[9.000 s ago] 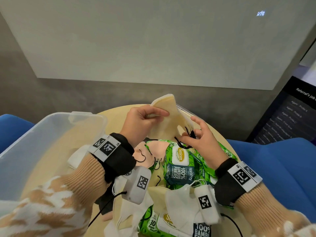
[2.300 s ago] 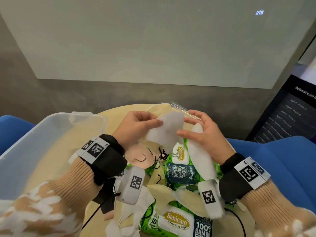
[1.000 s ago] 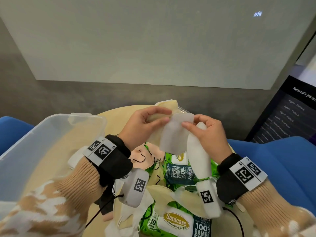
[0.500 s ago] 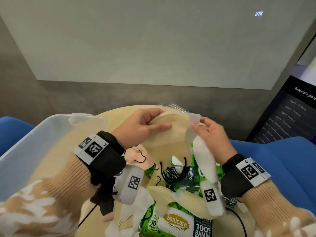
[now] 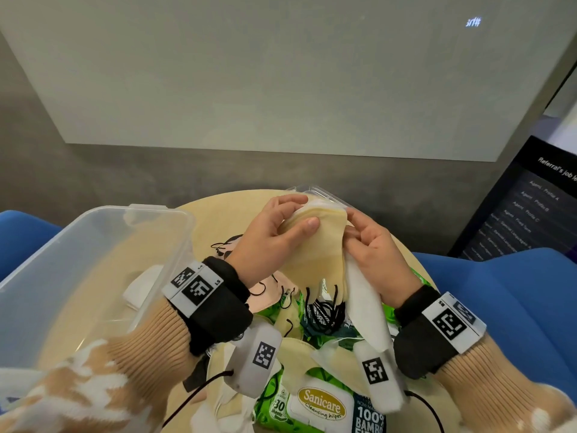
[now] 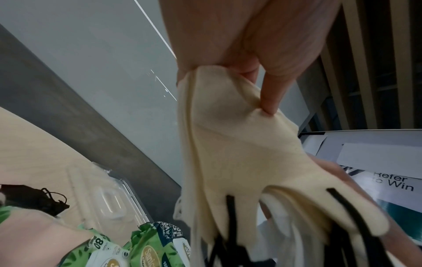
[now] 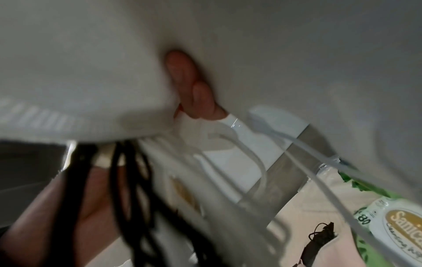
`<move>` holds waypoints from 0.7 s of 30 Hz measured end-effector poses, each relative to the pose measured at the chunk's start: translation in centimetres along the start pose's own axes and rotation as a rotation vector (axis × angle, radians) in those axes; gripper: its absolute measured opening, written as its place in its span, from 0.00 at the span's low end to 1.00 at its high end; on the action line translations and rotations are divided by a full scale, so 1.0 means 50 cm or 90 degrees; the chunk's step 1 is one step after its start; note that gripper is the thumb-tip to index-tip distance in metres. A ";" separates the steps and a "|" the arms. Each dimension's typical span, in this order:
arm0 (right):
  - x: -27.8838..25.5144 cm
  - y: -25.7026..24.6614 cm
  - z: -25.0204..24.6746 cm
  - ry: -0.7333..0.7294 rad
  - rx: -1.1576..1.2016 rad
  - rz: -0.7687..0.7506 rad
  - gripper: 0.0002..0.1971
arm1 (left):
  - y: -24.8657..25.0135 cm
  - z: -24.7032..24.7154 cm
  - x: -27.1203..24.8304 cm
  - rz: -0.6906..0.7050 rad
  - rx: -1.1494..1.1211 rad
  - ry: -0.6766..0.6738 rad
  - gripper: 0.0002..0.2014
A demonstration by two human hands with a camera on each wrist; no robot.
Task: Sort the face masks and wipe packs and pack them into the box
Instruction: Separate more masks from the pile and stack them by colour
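Observation:
My left hand (image 5: 304,210) grips a stack of cream face masks (image 5: 315,254) above the table, thumb on top; the left wrist view shows the thumb (image 6: 273,94) pressing the cream masks (image 6: 239,153), black ear loops dangling. My right hand (image 5: 354,228) meets the stack's right edge and holds a white face mask (image 5: 365,298) that hangs below it. That white mask (image 7: 91,72) fills the blurred right wrist view. Green wipe packs (image 5: 321,407) lie under my wrists. The clear plastic box (image 5: 93,260) stands at the left.
A pink mask (image 5: 271,295) and a black mask (image 5: 231,245) lie on the round wooden table (image 5: 212,220). The box's clear lid (image 5: 318,192) rests at the table's far edge. More loose masks lie near the front. Blue seats flank the table; a dark screen (image 5: 524,210) stands right.
The white mask, earlier pinched by both hands in front of the stack, now hangs from my right hand alone. My right hand has closed in against the cream stack held by my left.

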State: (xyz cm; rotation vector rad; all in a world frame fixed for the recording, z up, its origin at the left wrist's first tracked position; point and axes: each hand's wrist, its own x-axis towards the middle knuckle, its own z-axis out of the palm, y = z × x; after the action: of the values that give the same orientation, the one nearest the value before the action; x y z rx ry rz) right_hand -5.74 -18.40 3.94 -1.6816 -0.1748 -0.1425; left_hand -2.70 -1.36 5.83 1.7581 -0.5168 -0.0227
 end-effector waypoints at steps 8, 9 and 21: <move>-0.001 -0.005 0.002 -0.015 -0.014 -0.019 0.21 | 0.011 0.009 -0.005 -0.003 -0.078 -0.019 0.11; -0.001 -0.006 0.002 -0.016 -0.012 -0.019 0.21 | 0.011 0.009 -0.004 -0.001 -0.077 -0.018 0.10; -0.001 -0.006 -0.021 -0.001 0.100 0.052 0.20 | 0.011 -0.011 0.000 0.004 -0.103 -0.024 0.11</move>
State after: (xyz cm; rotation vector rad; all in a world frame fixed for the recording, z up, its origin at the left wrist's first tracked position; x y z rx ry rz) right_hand -5.87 -19.41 4.35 -1.5305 -0.1155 -0.0647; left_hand -2.69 -0.93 6.47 1.6009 -0.5321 -0.0909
